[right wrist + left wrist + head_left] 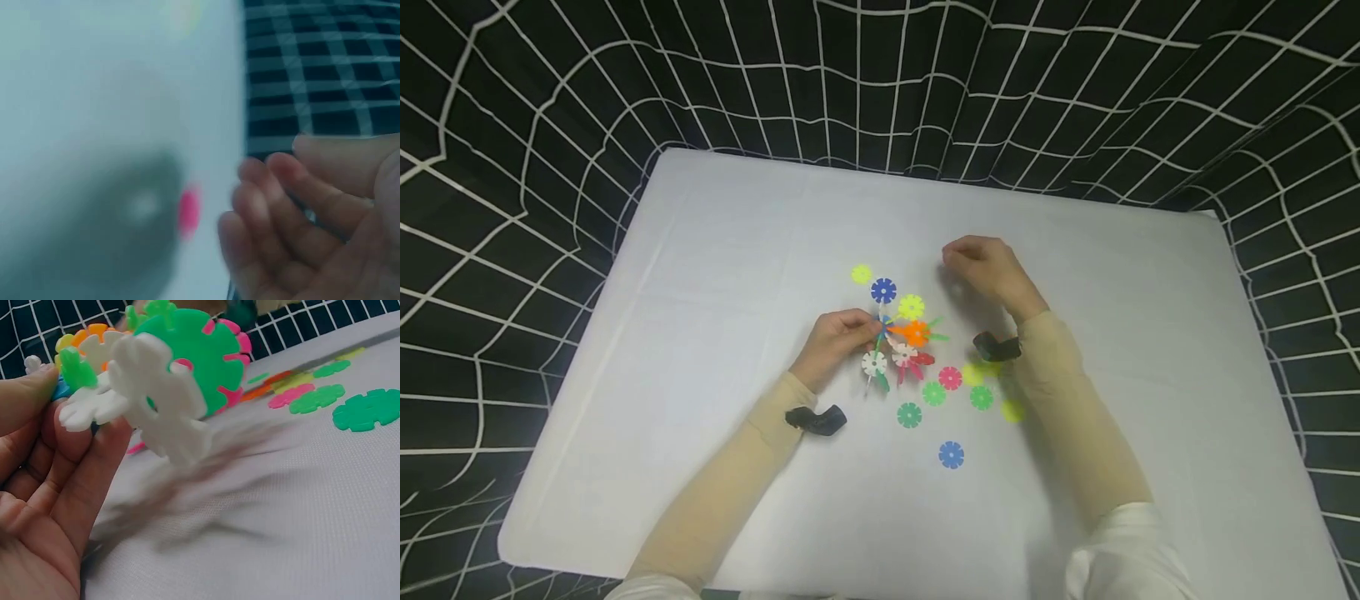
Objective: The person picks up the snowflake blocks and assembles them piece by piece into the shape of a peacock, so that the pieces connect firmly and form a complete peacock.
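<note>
My left hand (840, 340) pinches a cluster of plastic snowflake discs slotted together, its thumb and fingertips at a blue disc (60, 389). The joined discs stick out at many angles: white (164, 403), green (194, 359), pink, red and an orange disc (917, 333). Their blurred shadow falls on the cloth below. Farther right and back, my right hand (987, 265) hovers over the table, fingers loosely bent. In the right wrist view nothing shows between its fingers (250, 203), and a blurred pink piece (189, 212) appears beyond them.
Loose discs lie on the white table (737, 292): pink (951, 378), greens (909, 415), a light blue one (951, 455) and several yellow ones (1012, 411) near my right forearm. Behind the cluster are a dark blue disc (883, 291) and a yellow disc (861, 274). Black gridded cloth (880, 83) surrounds the table.
</note>
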